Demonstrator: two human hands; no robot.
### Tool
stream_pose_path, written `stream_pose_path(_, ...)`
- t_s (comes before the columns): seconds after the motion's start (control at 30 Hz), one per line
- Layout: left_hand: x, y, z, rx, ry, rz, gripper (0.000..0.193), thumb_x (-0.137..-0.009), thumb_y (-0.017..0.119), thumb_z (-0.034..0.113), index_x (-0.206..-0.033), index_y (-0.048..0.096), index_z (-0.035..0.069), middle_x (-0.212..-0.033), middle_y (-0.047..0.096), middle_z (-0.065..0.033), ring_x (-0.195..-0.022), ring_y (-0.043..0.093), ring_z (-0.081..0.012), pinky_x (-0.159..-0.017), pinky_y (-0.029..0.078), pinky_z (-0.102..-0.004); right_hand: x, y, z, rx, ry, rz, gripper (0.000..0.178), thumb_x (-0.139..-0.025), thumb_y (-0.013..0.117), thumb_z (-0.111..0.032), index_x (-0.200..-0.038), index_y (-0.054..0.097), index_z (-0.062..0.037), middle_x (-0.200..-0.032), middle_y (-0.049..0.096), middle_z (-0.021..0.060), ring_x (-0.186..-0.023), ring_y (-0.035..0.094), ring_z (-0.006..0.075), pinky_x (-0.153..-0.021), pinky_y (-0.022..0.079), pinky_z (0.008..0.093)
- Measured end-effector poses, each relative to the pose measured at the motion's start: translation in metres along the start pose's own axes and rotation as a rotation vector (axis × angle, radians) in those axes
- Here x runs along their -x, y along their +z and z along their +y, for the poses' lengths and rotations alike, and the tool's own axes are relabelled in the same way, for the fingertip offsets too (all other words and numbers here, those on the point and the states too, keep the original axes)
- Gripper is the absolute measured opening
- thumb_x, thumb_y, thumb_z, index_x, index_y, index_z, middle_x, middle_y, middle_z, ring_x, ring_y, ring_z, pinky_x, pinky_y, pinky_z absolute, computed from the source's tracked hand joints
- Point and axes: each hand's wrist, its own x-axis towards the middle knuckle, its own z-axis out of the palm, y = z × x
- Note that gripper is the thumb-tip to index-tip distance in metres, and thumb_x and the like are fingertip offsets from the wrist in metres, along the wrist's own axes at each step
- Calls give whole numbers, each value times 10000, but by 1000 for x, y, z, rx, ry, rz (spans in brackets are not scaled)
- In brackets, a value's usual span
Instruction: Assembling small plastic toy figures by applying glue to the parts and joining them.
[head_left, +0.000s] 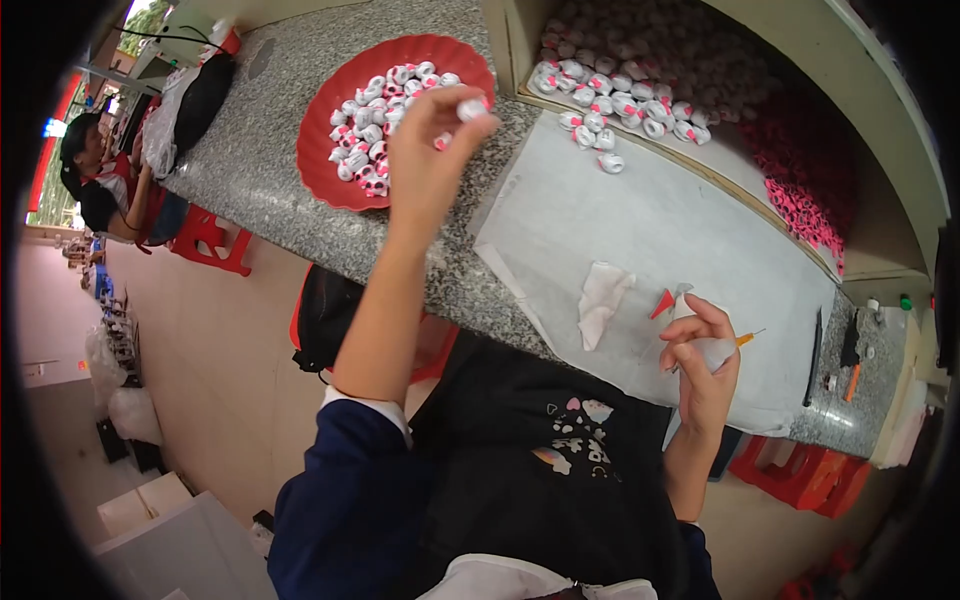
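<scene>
My left hand [428, 150] is raised over the right side of a red scalloped plate [318, 150]. Its thumb and fingers close on a small white rounded piece [472, 109]. Similar white pieces with pink patches [372, 118] are heaped on the plate. Over the right part of a white sheet, my right hand [703, 362] is curled round a tool with a yellow-orange handle [745, 339] and a thin metal tip. Some white material shows in the same hand. Close by lie a crumpled white scrap [604, 300] and a small red pointed piece [662, 304].
The white sheet [560, 225] covers part of the speckled stone counter [275, 100]. Behind it, a shelf compartment holds many white pieces [640, 105] and pink-black pieces [805, 210]. At right lie a dark stick [815, 355] and an orange-handled tool [852, 383]. A person [105, 185] sits far left.
</scene>
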Motion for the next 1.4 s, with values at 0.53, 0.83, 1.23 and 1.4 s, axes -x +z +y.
stream_pose_path(0.53, 14, 93, -14, -356, 178, -588, 195, -696, 553, 15, -886, 534, 51, -858, 504, -74, -788, 544, -185, -664, 452, -277, 14, -22, -8, -23, -109, 120, 361, -705, 484, -97, -1026, 345, -6, -967, 388, 122, -649, 477, 164, -429, 420, 254)
stream_pose_path(0.83, 109, 85, 18, 885, -535, -439, 237, -731, 564, 64, -947, 484, 11, -969, 484, -111, -843, 516, -168, -736, 453, -307, 22, -14, -19, -280, -450, 219, 277, -697, 560, -104, -922, 415, -33, -955, 398, 70, -844, 431, 162, -698, 415, 268)
stream_pose_path(1.23, 136, 79, 32, 820, -389, -355, 333, -707, 550, -42, -1017, 427, -44, -996, 511, -173, -941, 505, -199, -800, 412, -286, 31, 13, -17, 389, -892, 199, 414, -592, 714, -286, -785, 410, -81, -731, 404, 38, -524, 383, 95, -418, 342, 178)
stream_pose_path(1.4, 136, 77, 33, 830, -400, -377, 336, -698, 544, -65, -1013, 429, -46, -993, 511, -175, -940, 504, -197, -803, 408, -289, 35, 19, -14, 336, -893, 165, 411, -553, 746, -190, -777, 419, -81, -749, 421, 28, -545, 415, 110, -431, 374, 194)
